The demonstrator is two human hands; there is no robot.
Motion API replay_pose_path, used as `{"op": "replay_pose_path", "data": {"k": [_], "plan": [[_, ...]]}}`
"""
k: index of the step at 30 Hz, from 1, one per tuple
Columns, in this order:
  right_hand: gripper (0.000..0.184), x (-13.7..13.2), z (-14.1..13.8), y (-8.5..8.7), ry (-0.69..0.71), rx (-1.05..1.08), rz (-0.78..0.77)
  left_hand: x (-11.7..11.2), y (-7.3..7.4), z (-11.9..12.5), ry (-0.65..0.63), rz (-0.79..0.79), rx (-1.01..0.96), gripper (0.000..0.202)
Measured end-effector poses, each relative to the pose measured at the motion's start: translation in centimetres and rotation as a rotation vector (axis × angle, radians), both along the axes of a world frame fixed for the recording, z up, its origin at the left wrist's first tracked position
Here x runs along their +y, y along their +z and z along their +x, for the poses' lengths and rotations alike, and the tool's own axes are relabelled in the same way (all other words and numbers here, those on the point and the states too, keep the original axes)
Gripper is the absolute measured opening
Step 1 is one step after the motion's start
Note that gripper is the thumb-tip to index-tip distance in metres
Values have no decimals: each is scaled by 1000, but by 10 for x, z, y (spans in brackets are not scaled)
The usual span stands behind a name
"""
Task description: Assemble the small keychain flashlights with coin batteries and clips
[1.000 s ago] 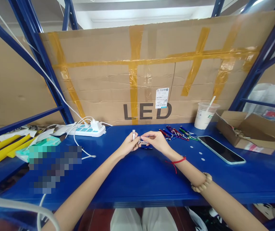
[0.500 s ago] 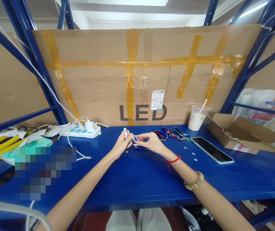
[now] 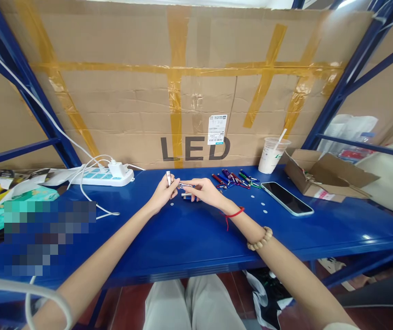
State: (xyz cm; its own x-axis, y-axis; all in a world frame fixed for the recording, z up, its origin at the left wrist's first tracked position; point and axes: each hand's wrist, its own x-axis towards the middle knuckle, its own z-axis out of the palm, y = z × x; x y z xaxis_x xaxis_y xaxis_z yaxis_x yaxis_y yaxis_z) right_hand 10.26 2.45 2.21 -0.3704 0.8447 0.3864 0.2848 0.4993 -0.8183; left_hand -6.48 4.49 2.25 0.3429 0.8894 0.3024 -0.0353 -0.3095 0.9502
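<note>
My left hand (image 3: 162,194) is closed around a short silver tube (image 3: 168,177) that looks like a mini flashlight, its end pointing up. Close beside it, my right hand (image 3: 206,190) pinches a small shiny metal piece (image 3: 184,185), perhaps a clip, against the left fingers; whether it is joined to the tube I cannot tell. Below the right fingers a blue tube with a silver end (image 3: 187,196) lies on the blue tabletop (image 3: 182,243). Right of my hands lies a pile of red, blue, purple and green tubes with coloured clips (image 3: 235,178).
A phone (image 3: 286,198), a lidded cup with a straw (image 3: 271,156) and an open cardboard box (image 3: 320,178) stand at the right. A white power strip (image 3: 103,177) with cables is at back left. Several small discs (image 3: 263,204) dot the tabletop. A cardboard sheet (image 3: 131,110) closes the back.
The view has tipped down and shifted slightly right. The right fingers have turned flatter over the metal piece, which showed as a ring-like shape before. My left hand keeps its tube.
</note>
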Motion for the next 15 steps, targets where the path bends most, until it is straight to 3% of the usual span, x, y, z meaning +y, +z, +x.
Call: {"op": "replay_pose_path", "data": {"k": [5, 9, 15], "plan": [[44, -1, -4, 0, -12, 125, -185, -1, 2, 2, 2, 3, -33, 32], [41, -3, -5, 2, -77, 143, -217, 0, 2, 3, 0, 17, -69, 32], [41, -4, -2, 3, -12, 86, -225, 0, 2, 1, 6, 20, -87, 32]]}}
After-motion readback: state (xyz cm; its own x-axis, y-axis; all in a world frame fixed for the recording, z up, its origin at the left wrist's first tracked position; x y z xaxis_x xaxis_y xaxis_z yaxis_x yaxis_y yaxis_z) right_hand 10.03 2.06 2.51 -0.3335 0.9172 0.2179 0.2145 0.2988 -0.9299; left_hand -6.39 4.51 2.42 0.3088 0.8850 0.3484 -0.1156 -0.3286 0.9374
